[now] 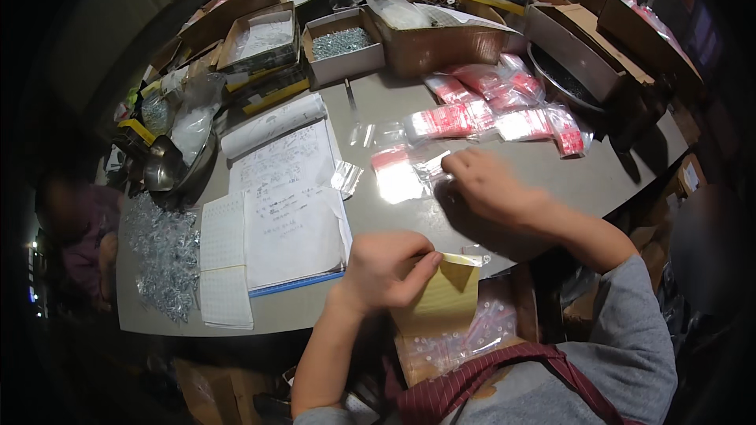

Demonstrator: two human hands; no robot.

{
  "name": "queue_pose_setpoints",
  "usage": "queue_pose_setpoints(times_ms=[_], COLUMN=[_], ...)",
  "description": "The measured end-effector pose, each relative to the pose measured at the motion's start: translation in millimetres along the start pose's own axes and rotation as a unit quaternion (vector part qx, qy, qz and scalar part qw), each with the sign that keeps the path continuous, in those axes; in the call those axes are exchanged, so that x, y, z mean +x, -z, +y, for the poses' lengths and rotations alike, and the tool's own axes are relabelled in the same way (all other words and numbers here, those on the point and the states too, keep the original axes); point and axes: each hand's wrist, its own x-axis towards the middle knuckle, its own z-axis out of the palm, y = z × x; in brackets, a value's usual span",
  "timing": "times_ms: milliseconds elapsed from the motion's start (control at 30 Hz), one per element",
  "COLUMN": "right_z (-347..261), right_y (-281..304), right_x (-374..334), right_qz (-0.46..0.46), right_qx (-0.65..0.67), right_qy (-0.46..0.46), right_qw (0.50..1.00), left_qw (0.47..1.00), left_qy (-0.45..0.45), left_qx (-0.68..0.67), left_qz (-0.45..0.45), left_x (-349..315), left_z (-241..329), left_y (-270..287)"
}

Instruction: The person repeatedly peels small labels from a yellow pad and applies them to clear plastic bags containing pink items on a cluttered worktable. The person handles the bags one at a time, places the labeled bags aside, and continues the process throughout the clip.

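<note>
My left hand (390, 267) pinches a yellow sheet or envelope (445, 299) between thumb and fingers, at the table's near edge. Below it, a clear plastic bag (461, 342) with several tiny pale pieces lies in a cardboard box at my lap. My right hand (492, 185) is curled over the table, its fingertips at a small clear plastic bag (429, 164). Beside that bag lies a red-and-white plastic bag (395, 177). More red-and-white bags (449, 120) are spread behind it. A small clear packet (346, 178) rests at the open notebook's edge.
An open notebook (287, 220) with handwriting takes up the middle left, and a pile of small clear packets (164, 256) sits left of it. A metal scoop (163, 164) leans in a bowl. Boxes, one with metal fasteners (341, 43), line the back. Another person (79, 236) is at far left.
</note>
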Motion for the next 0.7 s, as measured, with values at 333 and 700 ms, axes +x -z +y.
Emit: queue_pose_setpoints(times_ms=[333,700], right_z=[-27.4,-39.6], right_y=[77.7,68.2], right_x=[-68.6,-54.2], right_qz=[-0.273,-0.098], right_qx=[0.177,0.350], right_qy=[-0.027,0.004], right_qw=[0.945,0.932], left_qw=[0.999,0.998], left_qy=[0.034,0.059], left_qx=[-0.028,-0.006], left_qz=[0.001,-0.027], left_x=[-1.1,1.2], left_z=[2.9,2.0], left_y=[9.2,3.0])
